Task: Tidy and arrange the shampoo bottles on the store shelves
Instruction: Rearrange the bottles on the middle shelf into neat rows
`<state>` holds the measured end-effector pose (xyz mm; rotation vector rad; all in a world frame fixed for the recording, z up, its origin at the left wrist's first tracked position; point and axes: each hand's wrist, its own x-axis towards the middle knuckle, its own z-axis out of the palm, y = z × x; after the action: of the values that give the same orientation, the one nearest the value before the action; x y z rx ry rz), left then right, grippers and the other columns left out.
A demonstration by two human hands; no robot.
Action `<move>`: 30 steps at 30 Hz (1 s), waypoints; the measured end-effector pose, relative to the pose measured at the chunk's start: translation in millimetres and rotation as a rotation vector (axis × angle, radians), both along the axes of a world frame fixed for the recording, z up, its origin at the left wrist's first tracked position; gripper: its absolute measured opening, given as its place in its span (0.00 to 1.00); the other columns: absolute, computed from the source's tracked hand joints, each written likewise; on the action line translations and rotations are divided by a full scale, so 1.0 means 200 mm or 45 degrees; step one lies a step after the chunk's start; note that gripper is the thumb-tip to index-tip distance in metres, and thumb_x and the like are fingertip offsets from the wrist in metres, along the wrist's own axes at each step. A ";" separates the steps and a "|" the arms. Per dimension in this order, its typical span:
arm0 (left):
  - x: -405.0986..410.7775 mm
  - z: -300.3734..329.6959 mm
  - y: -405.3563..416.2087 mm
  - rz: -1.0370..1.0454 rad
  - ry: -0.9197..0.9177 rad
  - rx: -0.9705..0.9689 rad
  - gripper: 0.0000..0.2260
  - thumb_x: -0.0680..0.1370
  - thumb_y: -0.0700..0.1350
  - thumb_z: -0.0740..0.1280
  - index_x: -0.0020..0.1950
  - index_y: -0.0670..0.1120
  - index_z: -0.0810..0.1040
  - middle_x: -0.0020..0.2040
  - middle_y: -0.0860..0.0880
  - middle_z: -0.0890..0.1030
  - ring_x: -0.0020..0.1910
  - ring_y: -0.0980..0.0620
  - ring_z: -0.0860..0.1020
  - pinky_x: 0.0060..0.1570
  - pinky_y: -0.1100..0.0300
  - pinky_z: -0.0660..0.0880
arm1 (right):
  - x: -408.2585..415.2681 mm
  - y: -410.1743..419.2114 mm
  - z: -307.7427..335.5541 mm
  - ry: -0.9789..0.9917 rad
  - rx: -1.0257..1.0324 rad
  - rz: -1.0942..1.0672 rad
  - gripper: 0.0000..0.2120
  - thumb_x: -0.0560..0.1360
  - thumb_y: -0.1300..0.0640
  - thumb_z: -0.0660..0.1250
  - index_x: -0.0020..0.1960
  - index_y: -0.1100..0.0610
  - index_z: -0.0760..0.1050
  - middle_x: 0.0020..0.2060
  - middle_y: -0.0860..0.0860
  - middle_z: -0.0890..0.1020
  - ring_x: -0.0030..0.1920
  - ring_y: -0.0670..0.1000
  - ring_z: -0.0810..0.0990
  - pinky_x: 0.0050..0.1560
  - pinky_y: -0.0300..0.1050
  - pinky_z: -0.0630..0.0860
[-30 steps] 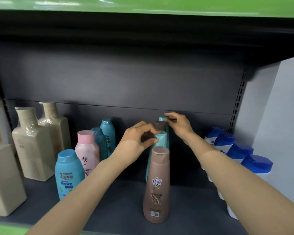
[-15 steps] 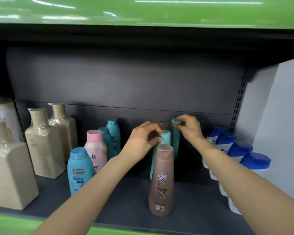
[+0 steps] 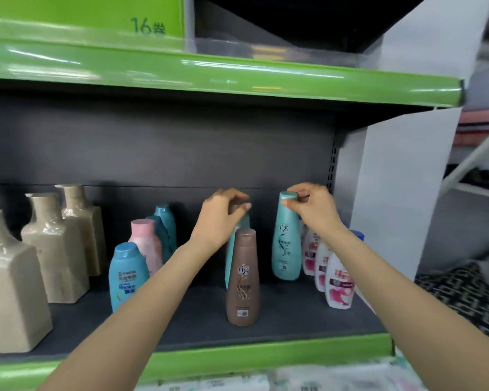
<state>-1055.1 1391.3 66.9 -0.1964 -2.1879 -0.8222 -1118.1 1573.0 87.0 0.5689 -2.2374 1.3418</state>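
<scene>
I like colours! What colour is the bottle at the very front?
Brown, with a brown cap; the head view shows it.

A shop aisle: green-edged shelves [image 3: 237, 76] carry rows of shampoo bottles [image 3: 242, 277] left and right of the fingers [image 3: 239, 206], and a "16" price sign [image 3: 148, 25] hangs above them.

Only one view on my feed: head cam, wide-angle, worn by the person. Faces fwd and slightly down, straight into a dark shelf bay [image 3: 280, 314] w/ green front edge. Close range: both forearms enter from bottom of frame, left hand [image 3: 219, 218] and right hand [image 3: 312, 206] near centre. Upper shelf [image 3: 237, 77] cuts across the top, white side panel [image 3: 401, 193] at right. No 2nd view, so no overlap.
</scene>
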 end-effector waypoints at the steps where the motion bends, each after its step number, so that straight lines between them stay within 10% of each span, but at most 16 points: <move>1: 0.04 0.01 0.04 -0.037 0.013 -0.023 0.09 0.76 0.44 0.68 0.54 0.44 0.80 0.52 0.48 0.79 0.49 0.56 0.76 0.49 0.73 0.64 | 0.05 0.02 0.01 -0.013 -0.002 0.000 0.11 0.71 0.62 0.72 0.53 0.60 0.80 0.43 0.50 0.81 0.44 0.48 0.79 0.50 0.43 0.76; 12: 0.35 -0.10 0.40 -0.415 -0.228 -0.042 0.22 0.75 0.48 0.69 0.67 0.45 0.70 0.58 0.50 0.77 0.55 0.55 0.76 0.55 0.67 0.70 | 0.51 0.25 -0.05 -0.198 -0.239 0.013 0.07 0.69 0.61 0.74 0.46 0.56 0.81 0.42 0.51 0.83 0.48 0.52 0.82 0.53 0.55 0.80; 20: 0.44 -0.27 0.54 -0.595 -0.475 0.203 0.14 0.71 0.49 0.73 0.54 0.54 0.75 0.49 0.51 0.82 0.48 0.54 0.80 0.53 0.55 0.77 | 0.66 0.42 -0.10 -0.382 -0.575 0.193 0.10 0.70 0.64 0.72 0.51 0.64 0.80 0.46 0.58 0.83 0.41 0.51 0.83 0.37 0.41 0.81; 30: 0.53 -0.34 0.67 -0.520 -0.511 0.643 0.08 0.71 0.45 0.73 0.48 0.48 0.77 0.44 0.48 0.82 0.46 0.50 0.81 0.44 0.53 0.79 | 0.76 0.57 -0.37 -0.642 -0.484 0.441 0.11 0.76 0.61 0.66 0.59 0.59 0.77 0.50 0.55 0.82 0.46 0.53 0.82 0.45 0.47 0.82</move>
<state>-949.0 1525.2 -0.5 -0.2420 -2.2430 -1.7398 -965.2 1687.0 12.4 0.5372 -2.2186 2.2361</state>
